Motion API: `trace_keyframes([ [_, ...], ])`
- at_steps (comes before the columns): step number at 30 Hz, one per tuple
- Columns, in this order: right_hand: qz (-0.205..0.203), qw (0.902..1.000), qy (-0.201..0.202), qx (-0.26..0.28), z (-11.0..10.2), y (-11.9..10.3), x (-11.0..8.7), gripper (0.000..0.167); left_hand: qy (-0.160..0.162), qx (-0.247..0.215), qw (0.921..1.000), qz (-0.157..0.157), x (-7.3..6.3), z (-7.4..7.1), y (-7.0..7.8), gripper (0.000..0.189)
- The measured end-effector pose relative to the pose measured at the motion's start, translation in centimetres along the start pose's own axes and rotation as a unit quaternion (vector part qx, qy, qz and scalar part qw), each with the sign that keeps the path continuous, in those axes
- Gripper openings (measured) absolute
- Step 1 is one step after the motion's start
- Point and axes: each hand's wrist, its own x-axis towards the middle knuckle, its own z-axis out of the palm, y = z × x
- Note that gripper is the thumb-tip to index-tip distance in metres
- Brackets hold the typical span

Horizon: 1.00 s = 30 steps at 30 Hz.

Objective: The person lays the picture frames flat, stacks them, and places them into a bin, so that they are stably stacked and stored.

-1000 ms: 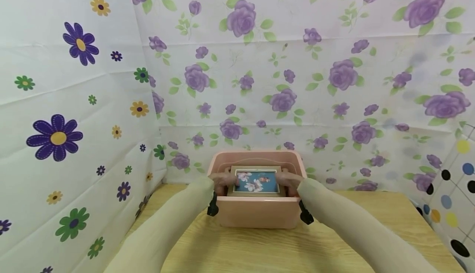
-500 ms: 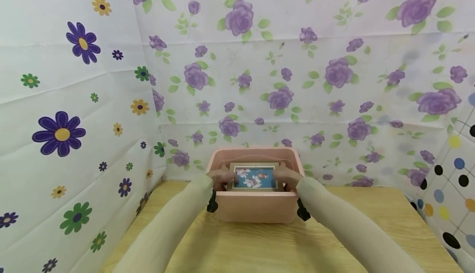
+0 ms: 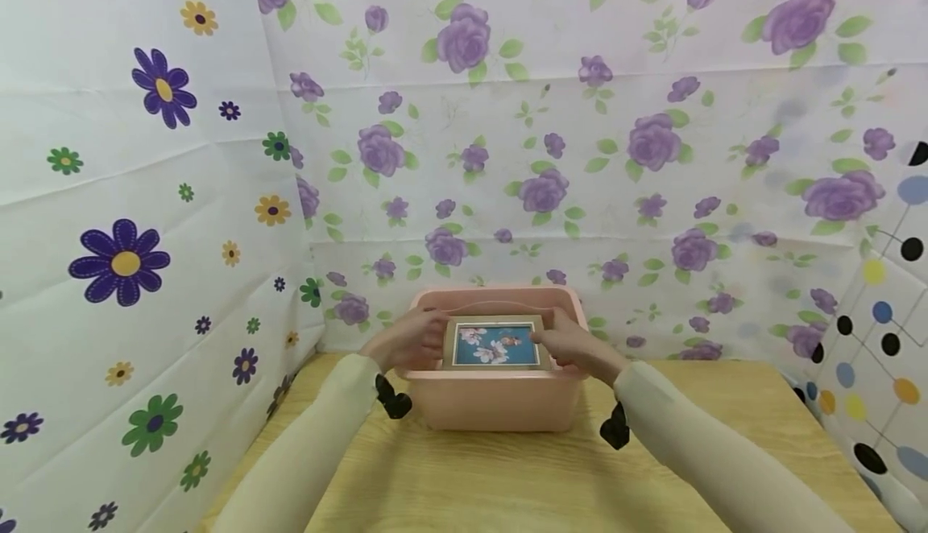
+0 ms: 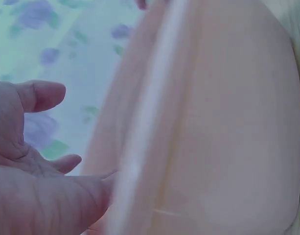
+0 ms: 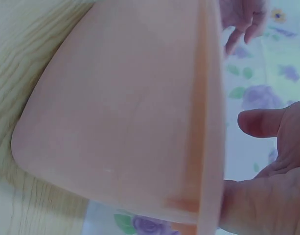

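Observation:
A picture frame [image 3: 458, 362] with a light wooden border lies face up inside a pink plastic bin [image 3: 496, 404]. Its picture has white blossoms on blue. At the frame's left side is my left hand [image 3: 409, 340], fingers loosely extended over the bin's rim. My right hand [image 3: 576, 346] is at the frame's right edge, thumb and forefinger apart; whether they touch it I cannot tell. In the left wrist view the left hand [image 4: 42, 196] has its thumb and fingers spread beside the blurred rim. The right hand [image 5: 282, 196] is likewise spread in the right wrist view.
The bin stands on a light wood-grain table [image 3: 464, 485], close to a back wall sheet [image 3: 464, 154] with purple roses. Another flowered sheet [image 3: 145, 187] hangs on the left, and a dotted sheet [image 3: 884, 372] is at the right.
Both hands have drawn outward from the frame's sides, the left one to the left, the right one to the right. The frame stays in the bin. The head view has shifted slightly.

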Motion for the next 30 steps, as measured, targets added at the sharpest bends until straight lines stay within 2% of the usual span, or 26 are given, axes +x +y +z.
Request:
trace_keyframes([
  [2,-0.010,0.9997,0.012,-0.017,-0.1,-0.2,-0.9,0.083,0.003,0.004,0.9998,0.018,-1.1,-0.2,0.4,0.064],
  [3,-0.011,0.9994,0.021,-0.026,-0.1,-0.4,-1.3,0.085,0.003,0.007,0.9997,0.022,-1.7,-0.3,0.6,0.071],
  [5,-0.014,0.9985,0.037,-0.038,-0.3,-0.6,-2.1,0.088,-0.001,0.019,0.9991,0.036,-2.8,-0.6,1.0,0.073],
  [8,-0.021,0.9977,0.055,-0.033,-0.9,-0.7,-3.0,0.088,-0.008,0.054,0.9969,0.057,-4.6,-0.7,1.2,0.067],
  [11,-0.021,0.9976,0.061,-0.027,-1.8,-0.2,-4.3,0.089,0.008,0.095,0.9924,0.078,-6.2,-0.5,0.9,0.067],
  [16,-0.017,0.9975,0.066,-0.021,-3.4,0.8,-6.1,0.093,0.065,0.201,0.9734,0.089,-8.1,-0.5,-0.2,0.082],
  [18,-0.027,0.9965,0.075,-0.026,-3.6,1.2,-6.4,0.092,0.077,0.226,0.9678,0.081,-8.5,-0.6,-0.9,0.091],
  [20,-0.044,0.9949,0.083,-0.036,-3.4,1.6,-6.6,0.091,0.068,0.215,0.9715,0.075,-8.8,-0.7,-1.5,0.097],
  [22,-0.061,0.9928,0.089,-0.053,-2.9,1.9,-6.6,0.093,0.057,0.200,0.9747,0.082,-8.9,-0.7,-2.3,0.093],
  [25,-0.078,0.9909,0.089,-0.064,-2.0,1.8,-6.4,0.097,0.055,0.191,0.9736,0.112,-8.8,-1.0,-3.5,0.079],
  [27,-0.082,0.9904,0.091,-0.063,-1.7,1.5,-6.4,0.096,0.065,0.204,0.9665,0.142,-8.5,-1.0,-4.4,0.071],
  [30,-0.089,0.9895,0.100,-0.053,-1.3,1.2,-6.6,0.092,0.086,0.211,0.9619,0.150,-8.2,-1.0,-5.9,0.067],
])
